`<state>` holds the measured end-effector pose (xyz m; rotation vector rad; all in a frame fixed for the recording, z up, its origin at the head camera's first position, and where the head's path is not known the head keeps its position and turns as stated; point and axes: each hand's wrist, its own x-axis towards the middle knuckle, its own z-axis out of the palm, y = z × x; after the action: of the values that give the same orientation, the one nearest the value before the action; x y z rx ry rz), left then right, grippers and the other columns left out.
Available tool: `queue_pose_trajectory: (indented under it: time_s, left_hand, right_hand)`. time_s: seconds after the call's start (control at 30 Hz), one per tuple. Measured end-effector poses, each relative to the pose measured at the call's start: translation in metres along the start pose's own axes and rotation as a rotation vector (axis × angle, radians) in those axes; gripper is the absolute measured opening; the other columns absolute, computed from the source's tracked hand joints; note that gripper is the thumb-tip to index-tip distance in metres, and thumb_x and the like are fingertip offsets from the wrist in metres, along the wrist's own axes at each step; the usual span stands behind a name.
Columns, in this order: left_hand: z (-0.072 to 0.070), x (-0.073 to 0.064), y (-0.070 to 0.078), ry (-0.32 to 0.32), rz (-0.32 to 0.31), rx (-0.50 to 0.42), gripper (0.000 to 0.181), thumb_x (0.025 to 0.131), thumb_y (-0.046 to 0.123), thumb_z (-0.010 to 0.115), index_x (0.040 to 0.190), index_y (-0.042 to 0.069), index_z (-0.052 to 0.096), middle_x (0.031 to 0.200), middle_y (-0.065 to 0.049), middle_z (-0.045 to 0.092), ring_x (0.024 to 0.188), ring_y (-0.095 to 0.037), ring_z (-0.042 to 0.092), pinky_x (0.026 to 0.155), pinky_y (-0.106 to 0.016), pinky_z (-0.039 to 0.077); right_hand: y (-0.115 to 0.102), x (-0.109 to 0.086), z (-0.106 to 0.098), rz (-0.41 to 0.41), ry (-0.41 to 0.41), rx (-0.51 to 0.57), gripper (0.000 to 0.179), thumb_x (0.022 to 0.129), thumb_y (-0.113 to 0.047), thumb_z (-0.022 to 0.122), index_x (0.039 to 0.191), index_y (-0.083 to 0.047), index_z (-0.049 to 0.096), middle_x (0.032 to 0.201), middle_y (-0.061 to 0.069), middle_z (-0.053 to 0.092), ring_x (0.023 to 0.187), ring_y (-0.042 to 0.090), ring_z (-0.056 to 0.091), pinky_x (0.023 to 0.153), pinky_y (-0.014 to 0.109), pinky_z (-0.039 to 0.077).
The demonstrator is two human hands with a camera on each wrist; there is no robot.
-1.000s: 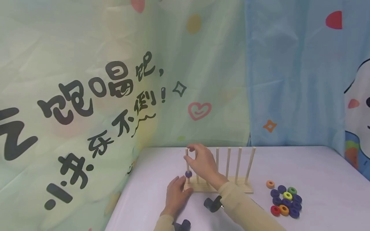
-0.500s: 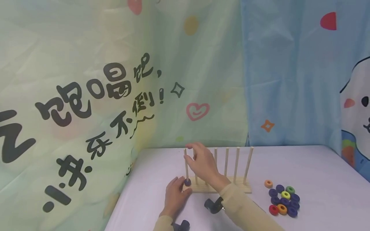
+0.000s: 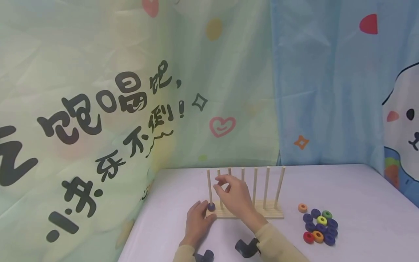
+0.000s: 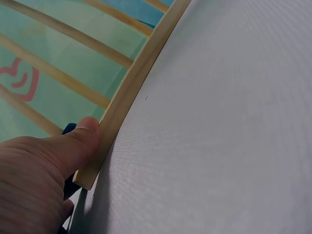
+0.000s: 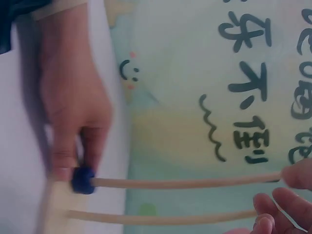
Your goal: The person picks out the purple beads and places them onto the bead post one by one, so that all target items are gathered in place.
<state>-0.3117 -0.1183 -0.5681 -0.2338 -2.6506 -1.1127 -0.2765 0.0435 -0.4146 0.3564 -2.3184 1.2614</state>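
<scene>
My left hand grips the left end of a wooden peg rack. In the left wrist view its thumb presses on the front edge of the base. A dark blue ring bead sits at the foot of the leftmost peg, beside that hand; in the right wrist view it looks like a bead threaded on the peg. My right hand hovers in front of the pegs, fingers loosely bent, holding nothing. It hides parts of some middle pegs.
Loose ring beads lie on the table to the right of the rack: several dark blue ones, a red bead, orange beads, a yellow and a green. Upright pegs rise along the base. A printed curtain hangs behind.
The blue bead has slid down the leftmost peg to the base. My right hand has moved away from the peg's top, slightly right and lower. My left hand stays on the rack.
</scene>
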Motion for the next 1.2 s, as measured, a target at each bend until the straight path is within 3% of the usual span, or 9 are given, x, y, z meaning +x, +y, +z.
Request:
queue_pose_trajectory:
  time_s: [0.37,0.6,0.8,1.2]
  left_hand:
    - [0.000,-0.003,-0.004,0.005,-0.005,-0.002,0.059,0.079,0.034,0.078,0.130,0.010,0.062,0.131,-0.009,0.063,0.133,-0.037,0.045,0.111,-0.060,0.030]
    - [0.001,-0.004,-0.003,0.003,0.018,0.009,0.059,0.080,0.035,0.077,0.130,0.008,0.061,0.131,-0.009,0.063,0.132,-0.038,0.046,0.111,-0.059,0.031]
    - [-0.001,-0.003,0.000,0.007,0.024,0.001,0.060,0.079,0.032,0.078,0.130,0.006,0.061,0.131,-0.010,0.063,0.132,-0.038,0.046,0.112,-0.058,0.031]
    - [-0.002,-0.003,0.000,0.010,0.019,0.001,0.060,0.079,0.036,0.078,0.130,0.007,0.062,0.131,-0.009,0.063,0.131,-0.038,0.047,0.111,-0.059,0.031]
  right_hand:
    - [0.039,-0.033,0.007,0.145,-0.024,-0.024,0.010,0.087,-0.022,0.072,0.096,-0.016,0.073,0.081,-0.009,0.069,0.056,0.004,0.051,0.051,0.020,0.042]
    - [0.068,-0.056,0.001,0.227,0.008,-0.040,0.011,0.088,-0.022,0.073,0.097,-0.016,0.073,0.085,-0.009,0.071,0.070,0.006,0.059,0.065,0.021,0.050]
    - [0.084,-0.075,-0.008,0.229,-0.003,-0.071,0.017,0.089,-0.024,0.072,0.101,-0.012,0.072,0.089,-0.006,0.072,0.079,0.008,0.062,0.070,0.022,0.054]
    - [0.101,-0.097,-0.027,0.266,0.023,-0.132,0.011,0.087,-0.020,0.074,0.097,-0.014,0.073,0.088,-0.006,0.071,0.078,0.009,0.061,0.069,0.024,0.055]
